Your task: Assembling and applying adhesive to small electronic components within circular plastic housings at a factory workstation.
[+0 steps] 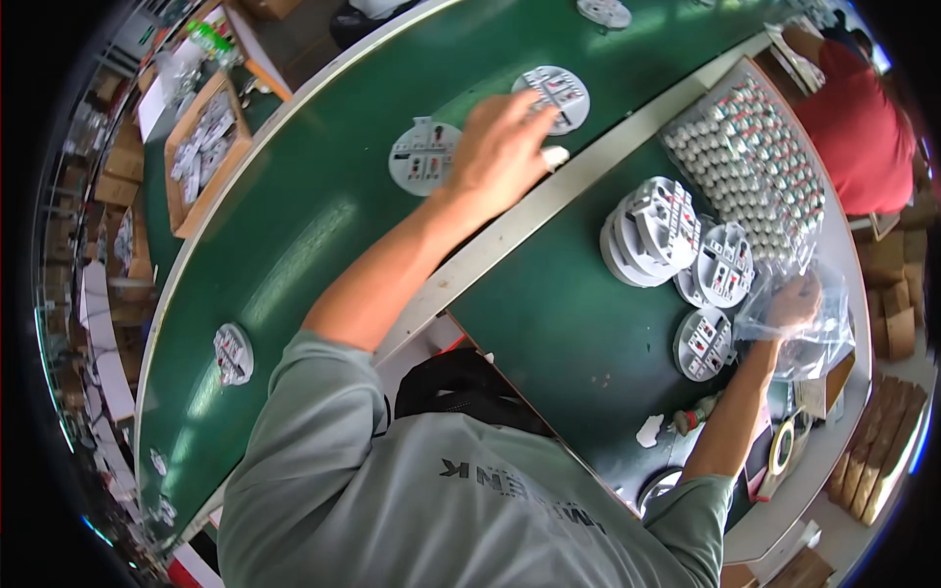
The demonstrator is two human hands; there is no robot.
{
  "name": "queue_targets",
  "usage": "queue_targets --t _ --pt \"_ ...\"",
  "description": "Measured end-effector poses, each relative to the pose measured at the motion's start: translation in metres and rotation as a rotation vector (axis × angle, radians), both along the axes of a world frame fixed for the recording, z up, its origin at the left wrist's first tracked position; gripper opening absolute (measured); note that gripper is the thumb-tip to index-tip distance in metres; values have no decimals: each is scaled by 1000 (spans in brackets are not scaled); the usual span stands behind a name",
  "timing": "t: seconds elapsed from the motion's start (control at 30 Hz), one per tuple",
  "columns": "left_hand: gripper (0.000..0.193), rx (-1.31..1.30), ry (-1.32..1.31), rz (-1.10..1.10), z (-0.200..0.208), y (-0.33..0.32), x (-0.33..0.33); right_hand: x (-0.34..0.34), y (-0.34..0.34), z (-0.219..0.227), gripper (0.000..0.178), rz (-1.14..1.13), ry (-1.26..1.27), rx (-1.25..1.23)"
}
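My left hand [500, 147] reaches over the green belt, fingers stretched out and apart, a white cover on the thumb tip. Its fingertips overlap the near edge of a round grey-white plastic disc [561, 96] with small parts set in it; whether they touch it is unclear. A similar disc [421, 157] lies beside the wrist. On the right, my right hand [796, 299] is at a clear plastic bag [818, 338], whose film blurs the fingers, so their grip is hidden. Near it are a stack of discs [652, 230] and more discs [723, 265], [704, 343] on the bench.
A bagged tray of rounded grey parts [750, 162] lies behind the stack. A pale rail [529, 211] separates belt and bench. Tape [781, 446] lies near my right forearm. Another disc [233, 355] rests on the belt at left. A person in red [858, 127] is at far right.
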State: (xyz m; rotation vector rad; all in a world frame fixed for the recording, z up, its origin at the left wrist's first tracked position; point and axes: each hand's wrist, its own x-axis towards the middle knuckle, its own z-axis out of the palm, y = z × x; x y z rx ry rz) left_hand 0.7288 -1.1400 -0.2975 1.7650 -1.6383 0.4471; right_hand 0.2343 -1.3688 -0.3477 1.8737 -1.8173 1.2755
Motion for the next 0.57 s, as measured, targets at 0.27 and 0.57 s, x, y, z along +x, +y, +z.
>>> queue_targets --t 0.27,0.57 --pt "25 470 436 89 -2 61 122 -27 -16 -12 39 50 -82 58" --pt "23 438 437 -144 -38 66 171 -80 49 43 40 -14 -284 297"
